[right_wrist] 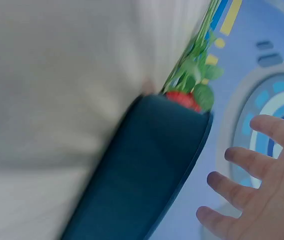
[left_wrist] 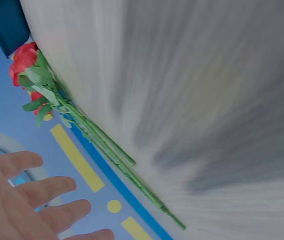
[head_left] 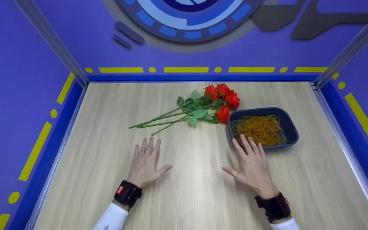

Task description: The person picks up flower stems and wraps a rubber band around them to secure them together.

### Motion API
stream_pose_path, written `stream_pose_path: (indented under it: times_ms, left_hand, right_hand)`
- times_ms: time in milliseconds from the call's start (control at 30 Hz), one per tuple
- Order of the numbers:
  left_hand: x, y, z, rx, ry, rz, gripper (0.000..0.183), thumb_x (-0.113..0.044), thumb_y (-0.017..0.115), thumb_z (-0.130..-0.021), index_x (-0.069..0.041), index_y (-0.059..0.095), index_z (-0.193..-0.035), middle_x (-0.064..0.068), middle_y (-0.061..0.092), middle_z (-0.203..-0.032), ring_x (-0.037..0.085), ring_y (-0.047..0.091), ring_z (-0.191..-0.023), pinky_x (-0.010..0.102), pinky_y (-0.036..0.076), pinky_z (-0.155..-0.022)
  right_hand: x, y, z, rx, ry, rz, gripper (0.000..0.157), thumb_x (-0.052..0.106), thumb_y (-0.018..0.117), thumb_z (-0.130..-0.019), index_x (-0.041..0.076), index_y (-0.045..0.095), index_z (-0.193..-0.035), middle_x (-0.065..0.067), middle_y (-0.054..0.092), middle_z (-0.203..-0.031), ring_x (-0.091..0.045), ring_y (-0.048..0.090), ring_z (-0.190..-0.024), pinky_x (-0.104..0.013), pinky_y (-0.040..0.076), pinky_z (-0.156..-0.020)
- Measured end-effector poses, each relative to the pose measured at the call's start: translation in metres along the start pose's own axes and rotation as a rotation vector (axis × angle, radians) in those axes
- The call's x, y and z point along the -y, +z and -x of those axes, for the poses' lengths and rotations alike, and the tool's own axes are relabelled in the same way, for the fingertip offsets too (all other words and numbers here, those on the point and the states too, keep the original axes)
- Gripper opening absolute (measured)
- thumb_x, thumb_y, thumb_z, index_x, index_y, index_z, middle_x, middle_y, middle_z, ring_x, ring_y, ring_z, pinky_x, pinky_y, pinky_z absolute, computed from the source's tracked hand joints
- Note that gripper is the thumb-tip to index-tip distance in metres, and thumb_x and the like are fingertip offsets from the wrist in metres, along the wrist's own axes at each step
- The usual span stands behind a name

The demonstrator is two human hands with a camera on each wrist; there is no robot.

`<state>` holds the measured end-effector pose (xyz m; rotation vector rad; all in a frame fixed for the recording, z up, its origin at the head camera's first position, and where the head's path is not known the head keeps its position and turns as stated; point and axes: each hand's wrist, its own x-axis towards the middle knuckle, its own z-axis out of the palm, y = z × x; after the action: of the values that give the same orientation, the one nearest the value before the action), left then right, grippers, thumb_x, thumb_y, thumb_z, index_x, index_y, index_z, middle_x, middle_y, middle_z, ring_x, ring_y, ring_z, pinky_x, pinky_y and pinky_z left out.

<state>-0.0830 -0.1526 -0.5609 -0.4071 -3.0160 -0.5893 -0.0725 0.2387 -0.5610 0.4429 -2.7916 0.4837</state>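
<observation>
Several red roses (head_left: 223,114) with green leaves and long stems (head_left: 161,118) lie on the table, blooms to the right. To their right stands a dark blue tray (head_left: 290,127) that holds a heap of yellow-brown rubber bands (head_left: 259,129). My left hand (head_left: 145,164), fingers spread and straight, is just in front of the stem ends and holds nothing. My right hand (head_left: 252,166) is also spread and holds nothing; its fingertips overlap the tray's near left rim in the head view. From the right wrist view, the fingers (right_wrist: 249,162) appear apart from the tray's side.
The wooden table (head_left: 196,198) has blue panels with yellow markings (head_left: 186,69) at its back and both sides. Metal edging (head_left: 347,153) runs along the right side. A black band (head_left: 128,193) is on each wrist.
</observation>
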Motion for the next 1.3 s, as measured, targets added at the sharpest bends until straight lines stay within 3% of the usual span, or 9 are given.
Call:
stream_pose_path:
  times_ms: [200,367,600,833,1000,1167,1300]
  left_hand:
    - [0.014,0.001,-0.018,0.003,-0.016,0.000,0.099,-0.063,0.071,-0.089,-0.003,0.039,-0.160,0.031,0.036,-0.165,0.052,0.030,-0.157,0.072,0.022,-0.127]
    - [0.026,0.001,-0.035,0.025,-0.035,-0.062,0.099,-0.064,0.071,-0.089,-0.003,0.038,-0.161,0.031,0.036,-0.166,0.052,0.029,-0.157,0.072,0.021,-0.126]
    - [0.045,0.001,-0.058,0.089,-0.102,-0.072,0.099,-0.061,0.071,-0.091,-0.002,0.034,-0.162,0.032,0.034,-0.166,0.053,0.027,-0.158,0.072,0.020,-0.127]
    - [0.065,-0.002,-0.081,0.149,-0.238,-0.039,0.105,-0.065,0.069,-0.091,-0.004,0.025,-0.166,0.032,0.018,-0.171,0.056,0.012,-0.161,0.078,0.013,-0.125]
    - [0.074,0.000,-0.092,0.175,-0.331,0.013,0.110,-0.069,0.067,-0.089,-0.005,0.022,-0.167,0.033,0.012,-0.172,0.061,0.004,-0.159,0.085,0.008,-0.120]
    - [0.079,0.002,-0.098,0.175,-0.380,0.036,0.106,-0.068,0.067,-0.090,-0.006,0.026,-0.166,0.035,0.016,-0.171,0.066,0.009,-0.156,0.086,0.014,-0.119]
    - [0.077,0.001,-0.100,0.165,-0.374,0.065,0.100,-0.061,0.070,-0.092,-0.005,0.029,-0.165,0.037,0.020,-0.169,0.066,0.016,-0.155,0.081,0.021,-0.120]
  right_hand:
    - [0.021,0.020,-0.037,-0.009,-0.139,0.033,0.097,0.075,0.074,-0.081,0.012,0.054,-0.153,-0.022,0.048,-0.161,-0.048,0.047,-0.147,-0.070,0.035,-0.120]
    - [0.038,0.040,-0.067,0.081,-0.211,0.063,0.097,0.077,0.068,-0.085,0.014,0.049,-0.157,-0.021,0.048,-0.162,-0.047,0.048,-0.148,-0.068,0.035,-0.122]
    - [0.062,0.065,-0.104,0.224,-0.293,0.081,0.094,0.077,0.062,-0.090,0.015,0.045,-0.159,-0.018,0.042,-0.166,-0.045,0.044,-0.151,-0.067,0.035,-0.123]
    - [0.076,0.085,-0.139,0.344,-0.276,0.050,0.092,0.074,0.062,-0.093,0.016,0.042,-0.161,-0.018,0.038,-0.169,-0.045,0.038,-0.155,-0.062,0.029,-0.128]
    - [0.079,0.098,-0.157,0.384,-0.279,0.039,0.089,0.071,0.063,-0.095,0.015,0.043,-0.160,-0.017,0.038,-0.169,-0.044,0.036,-0.157,-0.062,0.027,-0.129]
    - [0.082,0.107,-0.173,0.384,-0.278,0.047,0.085,0.069,0.061,-0.097,0.016,0.043,-0.161,-0.016,0.038,-0.169,-0.042,0.036,-0.157,-0.060,0.028,-0.129]
    - [0.086,0.112,-0.184,0.394,-0.256,0.021,0.081,0.063,0.063,-0.099,0.016,0.042,-0.161,-0.015,0.037,-0.170,-0.042,0.033,-0.159,-0.060,0.026,-0.130]
